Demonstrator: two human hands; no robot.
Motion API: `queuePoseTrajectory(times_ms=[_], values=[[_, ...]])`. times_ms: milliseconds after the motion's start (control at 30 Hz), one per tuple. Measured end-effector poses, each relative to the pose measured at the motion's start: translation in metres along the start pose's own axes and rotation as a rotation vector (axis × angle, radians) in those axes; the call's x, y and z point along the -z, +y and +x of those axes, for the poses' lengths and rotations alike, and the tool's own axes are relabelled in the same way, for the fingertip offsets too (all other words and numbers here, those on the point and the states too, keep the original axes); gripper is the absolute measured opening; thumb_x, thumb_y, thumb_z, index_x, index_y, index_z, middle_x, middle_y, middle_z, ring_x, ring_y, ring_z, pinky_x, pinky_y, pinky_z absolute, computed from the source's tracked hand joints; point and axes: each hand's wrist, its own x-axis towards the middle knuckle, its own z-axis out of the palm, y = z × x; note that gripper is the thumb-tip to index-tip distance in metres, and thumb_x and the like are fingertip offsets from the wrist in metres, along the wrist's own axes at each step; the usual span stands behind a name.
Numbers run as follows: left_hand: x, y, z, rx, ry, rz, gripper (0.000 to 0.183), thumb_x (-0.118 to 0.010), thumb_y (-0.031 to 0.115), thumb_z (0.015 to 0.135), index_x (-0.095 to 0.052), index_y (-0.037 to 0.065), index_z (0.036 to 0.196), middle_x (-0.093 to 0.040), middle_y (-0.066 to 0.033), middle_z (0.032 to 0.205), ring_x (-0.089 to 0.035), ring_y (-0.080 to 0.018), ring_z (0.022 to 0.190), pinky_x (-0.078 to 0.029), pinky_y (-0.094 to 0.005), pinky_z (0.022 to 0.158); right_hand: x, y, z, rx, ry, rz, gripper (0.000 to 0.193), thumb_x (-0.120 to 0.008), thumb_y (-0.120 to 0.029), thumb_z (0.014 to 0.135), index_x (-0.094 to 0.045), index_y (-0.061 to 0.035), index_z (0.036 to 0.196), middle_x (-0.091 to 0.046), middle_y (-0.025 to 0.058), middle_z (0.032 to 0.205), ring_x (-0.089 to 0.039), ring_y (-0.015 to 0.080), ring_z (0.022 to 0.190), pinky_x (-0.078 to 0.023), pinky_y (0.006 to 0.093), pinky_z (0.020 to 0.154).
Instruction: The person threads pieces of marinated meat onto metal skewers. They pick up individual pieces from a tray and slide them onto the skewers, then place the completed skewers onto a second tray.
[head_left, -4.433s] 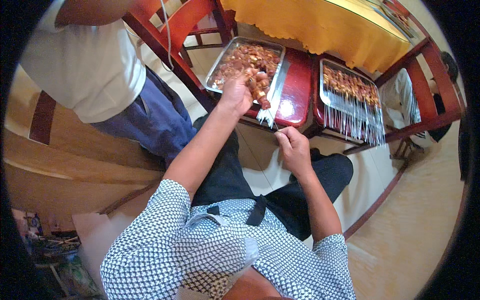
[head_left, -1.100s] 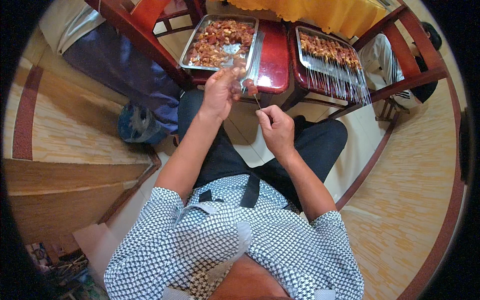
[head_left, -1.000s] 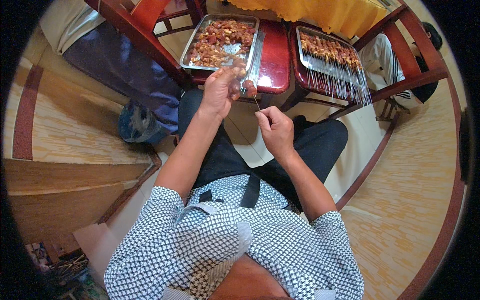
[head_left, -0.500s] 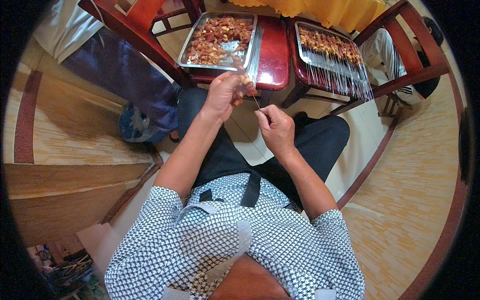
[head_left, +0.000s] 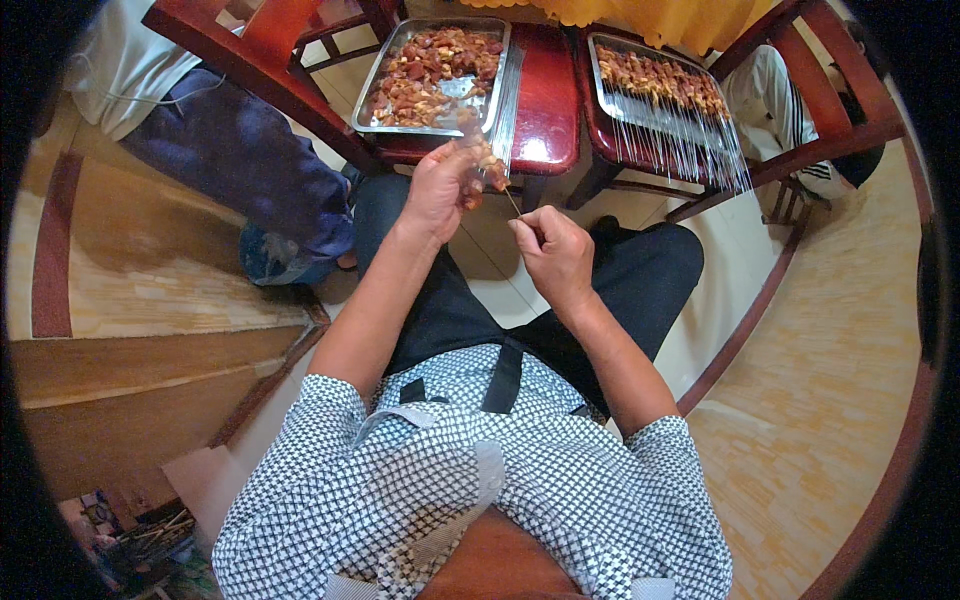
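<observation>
Pieces of raw meat point(head_left: 490, 172) are gripped in my left hand point(head_left: 441, 192), just in front of a metal tray. A thin skewer point(head_left: 513, 203) runs from that meat to my right hand point(head_left: 556, 250), whose thumb and fingers pinch its lower end. Loose chunks of seasoned meat point(head_left: 430, 75) lie in the left metal tray point(head_left: 385, 127), with a bare patch on its floor. Beside it on the seat lies a bundle of thin metal skewers point(head_left: 514, 95). The right metal tray point(head_left: 602, 95) carries several loaded meat skewers point(head_left: 665, 82), their bare ends sticking out over its near edge.
Both trays rest on dark red chairs point(head_left: 549, 130). A yellow cloth point(head_left: 650, 18) hangs behind them. At the left stands a person in blue trousers point(head_left: 235, 150), near a blue bucket point(head_left: 268, 250). Another person's striped trouser leg point(head_left: 775, 105) shows behind the right chair back point(head_left: 845, 95).
Both hands stay nearly in place on the meat and skewer, with the left fingers shifting slightly. The person at the left has moved a little.
</observation>
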Motion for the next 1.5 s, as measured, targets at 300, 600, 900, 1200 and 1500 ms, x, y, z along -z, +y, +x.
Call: queuePoseTrajectory(times_ms=[300,600,900,1200,1500], values=[[-0.004,-0.001,0.008,0.032,0.022,-0.026,0.015,-0.049,0.021,0.091,-0.054,0.007,0.09,-0.062,-0.0063,0.075,-0.061,-0.0135,0.059,-0.038,-0.0185,0.039,0.005,0.005,-0.001,0.016,0.0,-0.032,0.015,-0.068,-0.012,0.074,-0.055,-0.0054,0.071,-0.058,0.0105,0.064,-0.059,0.0279,0.058,-0.045,0.036,0.051],[-0.008,-0.008,0.006,0.095,-0.009,-0.062,0.016,-0.043,0.021,0.093,-0.053,0.009,0.095,-0.062,-0.0054,0.081,-0.06,-0.0128,0.064,-0.038,-0.0197,0.043,0.006,0.009,-0.003,-0.019,-0.007,-0.025,0.015,-0.068,-0.012,0.074,-0.055,-0.0052,0.071,-0.058,0.0119,0.065,-0.059,0.0297,0.059,-0.046,0.037,0.052],[0.016,-0.004,0.006,0.173,-0.008,0.0,0.037,-0.042,0.037,0.093,-0.056,0.006,0.109,-0.063,-0.0079,0.098,-0.049,-0.01,0.059,-0.037,-0.0251,0.049,0.009,0.03,-0.003,-0.474,-0.056,0.513,0.012,-0.066,-0.012,0.081,-0.061,-0.0014,0.078,-0.055,-0.0004,0.061,-0.048,0.006,0.055,-0.04,0.0235,0.051],[-0.002,-0.001,0.019,0.134,0.063,0.128,0.018,-0.047,0.022,0.092,-0.056,0.006,0.095,-0.064,-0.0071,0.086,-0.049,-0.0071,0.052,-0.037,-0.0208,0.042,0.091,0.09,0.045,-0.592,0.057,0.441,0.012,-0.064,-0.014,0.079,-0.064,-0.0014,0.082,-0.059,-0.0012,0.07,-0.051,0.0062,0.06,-0.043,0.0234,0.054],[0.003,0.016,0.096,0.044,0.101,0.269,0.015,-0.053,0.017,0.091,-0.056,0.005,0.098,-0.063,-0.0053,0.085,-0.045,-0.0047,0.05,-0.035,-0.0171,0.042,0.188,0.195,0.131,-0.441,0.12,-0.455,0.022,-0.061,-0.024,0.075,-0.065,-0.0035,0.081,-0.064,0.014,0.072,-0.063,0.0268,0.066,-0.048,0.0364,0.062]])
